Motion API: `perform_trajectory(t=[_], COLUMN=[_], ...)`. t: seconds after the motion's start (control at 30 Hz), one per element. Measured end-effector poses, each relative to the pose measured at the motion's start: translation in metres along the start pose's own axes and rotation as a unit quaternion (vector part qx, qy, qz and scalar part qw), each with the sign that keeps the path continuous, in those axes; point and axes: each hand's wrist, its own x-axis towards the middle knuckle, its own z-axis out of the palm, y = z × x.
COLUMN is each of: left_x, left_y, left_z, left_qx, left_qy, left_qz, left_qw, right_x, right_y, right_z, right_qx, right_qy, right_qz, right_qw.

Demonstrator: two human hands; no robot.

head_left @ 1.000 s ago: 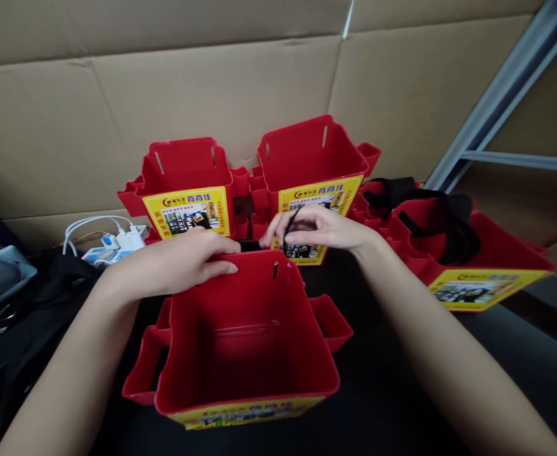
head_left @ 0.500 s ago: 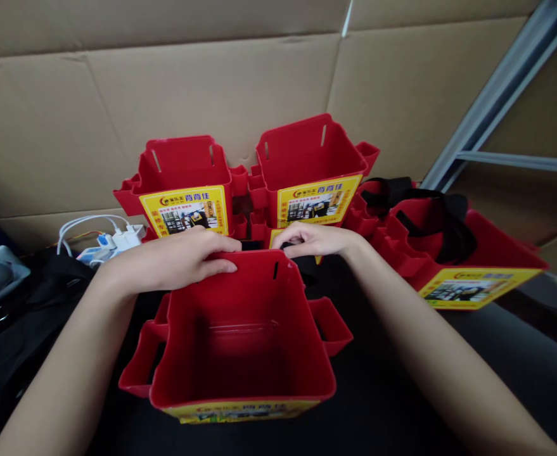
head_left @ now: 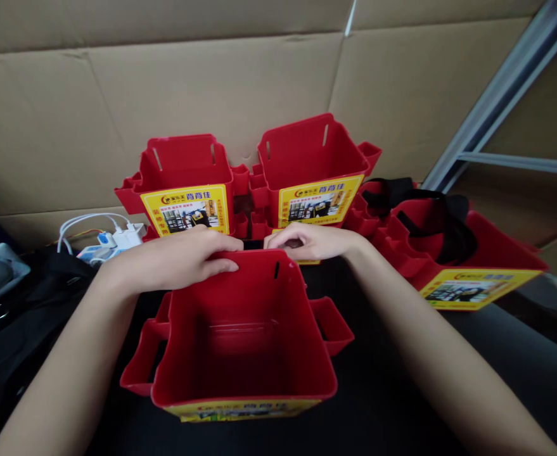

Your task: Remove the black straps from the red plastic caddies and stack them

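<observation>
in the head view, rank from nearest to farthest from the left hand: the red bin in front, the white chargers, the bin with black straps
1. Red bin in front: left hand grips its far rim.
2. White chargers: just left, by the cardboard.
3. Bin with black straps: far right.

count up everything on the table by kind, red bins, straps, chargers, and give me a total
Red plastic bins: 4, the near one under both hands, two upright behind, one tipped at right
Black strap: 1
White chargers on a power strip: 2
Total: 7
</observation>
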Motion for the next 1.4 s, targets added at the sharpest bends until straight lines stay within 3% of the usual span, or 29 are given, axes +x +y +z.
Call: perform_trajectory(t=[0.17, 0.4, 0.63, 1.1, 1.4], left_x=[-0.001, -0.001, -0.001, -0.002, 0.0], left_y=[0.002, 0.002, 0.004, 0.004, 0.004], left_z=[0.0, 0.001, 0.001, 0.001, 0.002], left_qx=[-0.004, 0.0, 0.0, 0.007, 0.01], left_qy=[-0.002, 0.0, 0.0, -0.004, -0.008], left_qz=[-0.007, -0.016, -0.015, -0.017, -0.019], left_qw=[1.0, 1.0, 1.0, 1.0, 1.0], right_x=[-0.004, -0.009, -0.011, -0.01, -0.014], right_y=[-0.021, -0.047, -0.046, -0.052, -0.05], right_z=[-0.001, 0.005, 0.0, 0.003, -0.003], right_qx=[-0.047, -0.201, -0.156, -0.168, -0.071], right_qy=[-0.022, 0.027, 0.003, 0.034, 0.046], right_qz=[0.012, 0.036, 0.041, 0.026, 0.037], right_qw=[0.999, 0.979, 0.987, 0.985, 0.996])
